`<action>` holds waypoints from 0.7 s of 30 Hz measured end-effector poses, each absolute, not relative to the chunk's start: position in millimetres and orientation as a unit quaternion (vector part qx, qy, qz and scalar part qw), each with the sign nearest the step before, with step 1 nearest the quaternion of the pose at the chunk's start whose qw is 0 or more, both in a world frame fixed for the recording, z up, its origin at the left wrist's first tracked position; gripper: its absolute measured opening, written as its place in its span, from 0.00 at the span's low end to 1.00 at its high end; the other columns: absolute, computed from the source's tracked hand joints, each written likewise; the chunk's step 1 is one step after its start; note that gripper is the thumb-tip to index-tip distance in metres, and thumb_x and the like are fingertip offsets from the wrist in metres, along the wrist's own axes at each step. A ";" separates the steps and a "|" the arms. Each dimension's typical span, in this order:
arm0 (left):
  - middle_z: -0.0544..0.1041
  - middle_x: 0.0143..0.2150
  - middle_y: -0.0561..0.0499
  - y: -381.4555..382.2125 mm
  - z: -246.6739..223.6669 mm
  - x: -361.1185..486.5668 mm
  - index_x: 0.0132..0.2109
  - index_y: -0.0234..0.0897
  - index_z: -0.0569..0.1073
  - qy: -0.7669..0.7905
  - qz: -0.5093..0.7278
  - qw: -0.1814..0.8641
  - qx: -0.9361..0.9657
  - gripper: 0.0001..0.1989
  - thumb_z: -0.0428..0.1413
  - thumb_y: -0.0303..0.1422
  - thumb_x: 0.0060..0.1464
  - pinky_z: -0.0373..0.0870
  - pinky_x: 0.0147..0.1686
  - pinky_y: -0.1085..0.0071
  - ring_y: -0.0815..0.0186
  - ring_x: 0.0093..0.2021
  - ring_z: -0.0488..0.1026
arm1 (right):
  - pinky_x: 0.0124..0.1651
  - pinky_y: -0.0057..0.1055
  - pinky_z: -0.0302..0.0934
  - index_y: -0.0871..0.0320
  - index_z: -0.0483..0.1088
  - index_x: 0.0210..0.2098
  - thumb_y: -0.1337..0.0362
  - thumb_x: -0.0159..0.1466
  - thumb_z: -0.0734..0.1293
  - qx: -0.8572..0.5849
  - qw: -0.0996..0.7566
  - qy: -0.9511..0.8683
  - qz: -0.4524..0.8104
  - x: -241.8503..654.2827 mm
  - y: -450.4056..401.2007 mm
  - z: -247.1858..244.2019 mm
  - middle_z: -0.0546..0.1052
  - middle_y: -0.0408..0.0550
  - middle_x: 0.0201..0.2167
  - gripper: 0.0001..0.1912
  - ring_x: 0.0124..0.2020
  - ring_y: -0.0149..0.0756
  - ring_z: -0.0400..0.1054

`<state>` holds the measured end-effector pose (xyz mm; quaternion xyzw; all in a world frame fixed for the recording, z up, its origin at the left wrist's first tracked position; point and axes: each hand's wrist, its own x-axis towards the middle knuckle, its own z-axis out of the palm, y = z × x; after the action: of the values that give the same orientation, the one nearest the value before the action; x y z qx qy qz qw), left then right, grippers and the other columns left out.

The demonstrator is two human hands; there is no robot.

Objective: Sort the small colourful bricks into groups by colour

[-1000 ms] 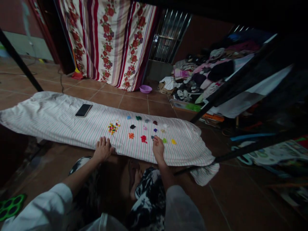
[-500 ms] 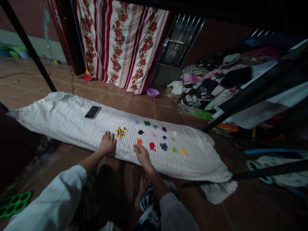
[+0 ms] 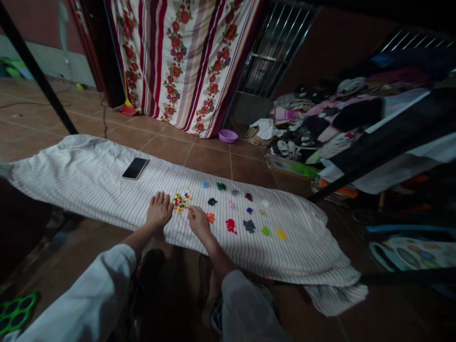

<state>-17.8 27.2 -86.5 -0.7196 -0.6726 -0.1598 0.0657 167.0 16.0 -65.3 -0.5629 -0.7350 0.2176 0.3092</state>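
Observation:
A loose pile of mixed small bead-like pieces (image 3: 181, 201), mostly yellow, red, green and white, lies on the striped cloth (image 3: 221, 247). Just left of it my left hand (image 3: 159, 209) rests flat on the cloth, fingers stretched out. My right hand (image 3: 200, 222) is at the pile's right edge, thumb and forefinger drawn together; whatever is between them is too small to make out. Partly behind that hand sits an orange heap (image 3: 211, 217). Further right are single-colour heaps, among them red (image 3: 231, 225), dark grey (image 3: 249, 226), lime green (image 3: 266, 231), yellow (image 3: 282, 234) and black (image 3: 212, 201).
A phone (image 3: 136, 168) lies on the cloth to the left. Dark poles (image 3: 39, 66) slant up at both sides. Beyond, on the tiled floor, are a purple basin (image 3: 228, 136), a floral curtain (image 3: 174, 66) and a heap of clothes (image 3: 320, 118).
My right hand has moved left from beside the orange heap to the mixed pile. My left hand stays flat on the cloth. The camera view has shifted slightly.

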 end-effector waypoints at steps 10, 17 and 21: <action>0.66 0.62 0.33 24.1 -83.5 -16.3 0.57 0.27 0.67 -0.679 -0.194 0.052 -0.706 0.25 0.40 0.37 0.60 0.52 0.61 0.51 0.49 0.65 0.57 | 0.40 0.30 0.59 0.54 0.71 0.40 0.67 0.62 0.61 -0.639 0.245 -0.709 0.170 140.9 30.6 -67.9 0.74 0.50 0.38 0.09 0.40 0.38 0.67; 0.67 0.60 0.34 22.6 -80.5 -14.6 0.56 0.28 0.68 -0.674 -0.209 0.065 -0.705 0.25 0.40 0.36 0.60 0.54 0.60 0.51 0.50 0.64 0.58 | 0.39 0.28 0.58 0.54 0.69 0.37 0.65 0.64 0.61 -0.648 0.229 -0.708 0.161 140.3 29.2 -65.5 0.73 0.48 0.37 0.06 0.40 0.36 0.67; 0.68 0.60 0.34 22.1 -79.6 -14.1 0.56 0.27 0.69 -0.675 -0.202 0.076 -0.706 0.24 0.40 0.36 0.60 0.54 0.60 0.52 0.50 0.64 0.59 | 0.40 0.28 0.59 0.54 0.69 0.37 0.64 0.63 0.61 -0.627 0.259 -0.713 0.177 146.0 24.1 -65.0 0.75 0.45 0.35 0.06 0.39 0.35 0.68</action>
<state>-14.1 22.1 -79.6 -0.7059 -0.6748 -0.2016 0.0756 146.0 24.1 -65.0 -0.6266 -0.7133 0.1770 0.2594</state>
